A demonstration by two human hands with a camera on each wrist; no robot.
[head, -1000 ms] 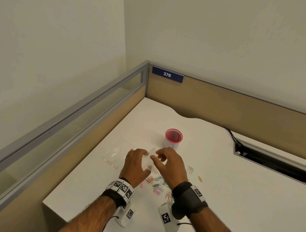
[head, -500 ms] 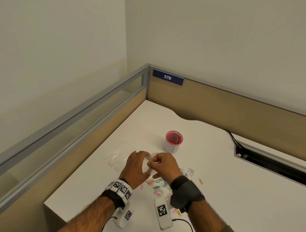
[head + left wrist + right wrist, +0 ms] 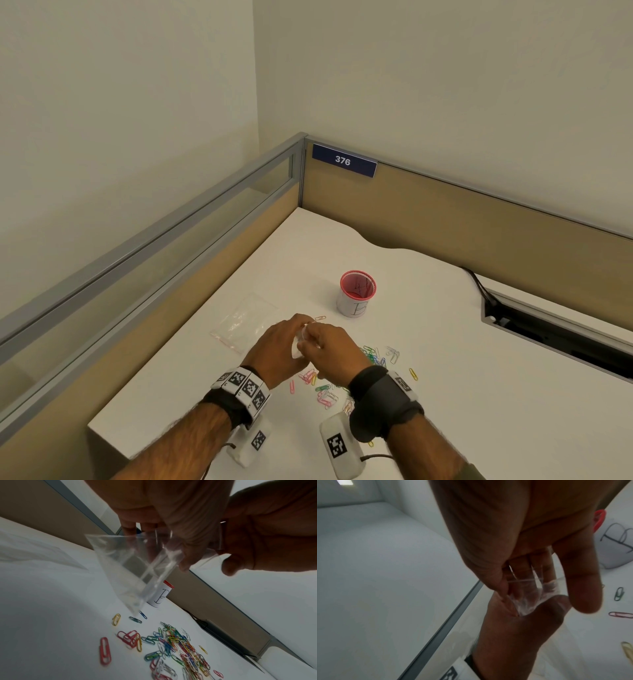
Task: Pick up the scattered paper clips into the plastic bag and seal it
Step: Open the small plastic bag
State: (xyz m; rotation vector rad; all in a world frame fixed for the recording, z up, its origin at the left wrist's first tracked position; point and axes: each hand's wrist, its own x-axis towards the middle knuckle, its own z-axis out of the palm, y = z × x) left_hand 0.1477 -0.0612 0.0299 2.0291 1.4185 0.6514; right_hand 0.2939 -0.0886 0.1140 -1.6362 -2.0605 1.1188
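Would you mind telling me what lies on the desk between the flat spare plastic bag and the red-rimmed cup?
In the head view, the stretch of white desk between the spare bag and the cup is bare; one loose paper clip lies just nearer the hands.

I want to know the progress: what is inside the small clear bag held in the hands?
The clear bag, held by the left hand and right hand, looks empty. The paper clips lie on the desk. Its top is covered by fingers.

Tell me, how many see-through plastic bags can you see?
2. One plastic bag is held up between the left hand and right hand. The other bag lies flat on the desk, left of the hands. None look hidden.
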